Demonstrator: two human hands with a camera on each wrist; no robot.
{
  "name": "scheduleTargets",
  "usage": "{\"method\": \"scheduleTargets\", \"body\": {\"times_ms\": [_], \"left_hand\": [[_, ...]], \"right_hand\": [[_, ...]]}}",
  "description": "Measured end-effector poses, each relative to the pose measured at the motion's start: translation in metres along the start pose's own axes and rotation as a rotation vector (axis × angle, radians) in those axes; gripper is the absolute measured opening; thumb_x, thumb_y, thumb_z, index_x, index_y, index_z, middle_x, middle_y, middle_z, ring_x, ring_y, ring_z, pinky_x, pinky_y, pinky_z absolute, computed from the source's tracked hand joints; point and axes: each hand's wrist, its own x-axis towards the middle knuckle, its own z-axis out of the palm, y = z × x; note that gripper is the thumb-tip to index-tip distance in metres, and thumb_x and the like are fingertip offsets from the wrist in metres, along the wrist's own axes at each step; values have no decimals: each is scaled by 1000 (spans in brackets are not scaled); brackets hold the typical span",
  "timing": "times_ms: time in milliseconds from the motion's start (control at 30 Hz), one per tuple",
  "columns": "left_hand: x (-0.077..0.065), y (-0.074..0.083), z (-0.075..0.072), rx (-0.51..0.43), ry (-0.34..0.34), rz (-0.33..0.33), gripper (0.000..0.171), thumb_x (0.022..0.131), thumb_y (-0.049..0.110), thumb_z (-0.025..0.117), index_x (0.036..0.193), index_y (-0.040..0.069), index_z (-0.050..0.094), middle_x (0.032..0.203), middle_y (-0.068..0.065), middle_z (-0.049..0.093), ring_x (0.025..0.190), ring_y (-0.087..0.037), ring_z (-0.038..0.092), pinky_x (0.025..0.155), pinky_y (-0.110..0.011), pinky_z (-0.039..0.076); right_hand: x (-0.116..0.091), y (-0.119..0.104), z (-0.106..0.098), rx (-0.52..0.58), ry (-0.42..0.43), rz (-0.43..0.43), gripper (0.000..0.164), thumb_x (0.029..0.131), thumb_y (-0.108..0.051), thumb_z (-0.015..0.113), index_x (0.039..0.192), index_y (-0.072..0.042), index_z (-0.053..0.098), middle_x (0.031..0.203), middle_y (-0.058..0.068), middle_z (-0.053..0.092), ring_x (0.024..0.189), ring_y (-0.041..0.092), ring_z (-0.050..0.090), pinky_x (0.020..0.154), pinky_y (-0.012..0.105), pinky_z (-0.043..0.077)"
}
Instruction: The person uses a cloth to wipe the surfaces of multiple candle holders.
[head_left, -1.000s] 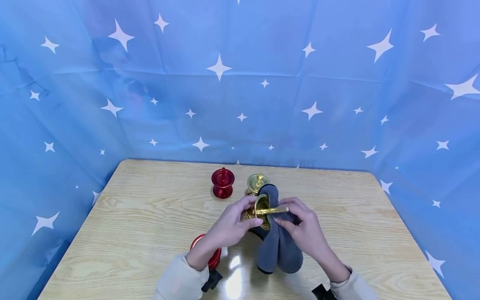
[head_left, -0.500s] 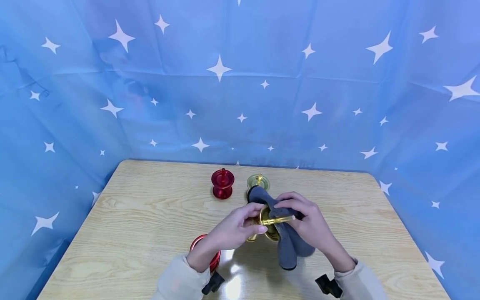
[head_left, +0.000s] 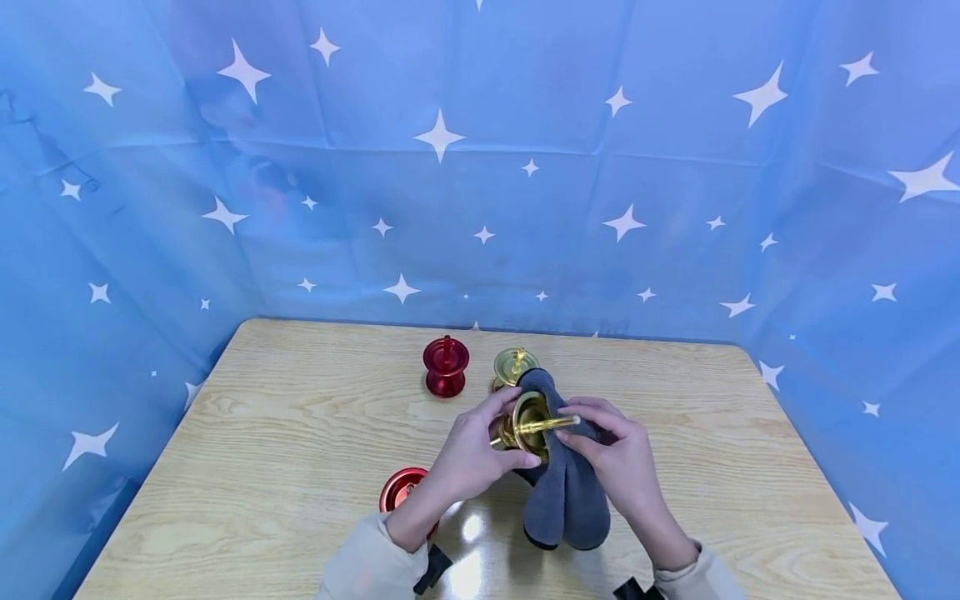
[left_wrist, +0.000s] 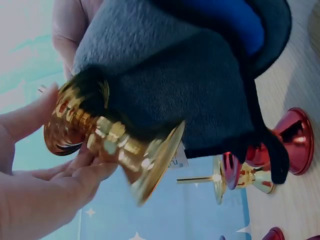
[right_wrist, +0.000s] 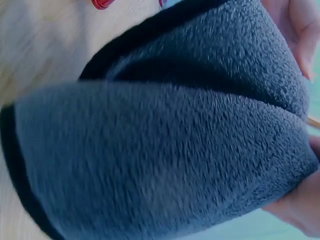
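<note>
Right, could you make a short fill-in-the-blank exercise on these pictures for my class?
1. The tilted stand in the left hand is coloured ____.
2. The grey cloth is pinched by the ____ hand.
3. At the back of the table, left of the upright gold stand, is a ____ stand.
4. White ____ decorate the blue backdrop.

Missing words: gold; right; red; stars.

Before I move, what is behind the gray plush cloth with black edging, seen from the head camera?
Behind the gray plush cloth stands a shiny gold pedestal holder: its round dish and spike show; its lower part is mostly covered. Anything else there would be hidden.
</note>
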Motion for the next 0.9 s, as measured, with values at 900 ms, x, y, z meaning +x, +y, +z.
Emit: {"method": "scheduleTargets", "body": {"times_ms": [900], "left_hand": [[1, 0, 8, 73, 107, 25, 72, 69, 10, 80, 131, 3, 43, 115, -10, 61, 105, -19, 56, 86, -32, 46]], "right_hand": [[6, -5, -1, -93, -37, -135, 22, 73, 4, 73, 94, -3, 70, 103, 8, 61, 92, 14, 59, 73, 19, 50]]}}
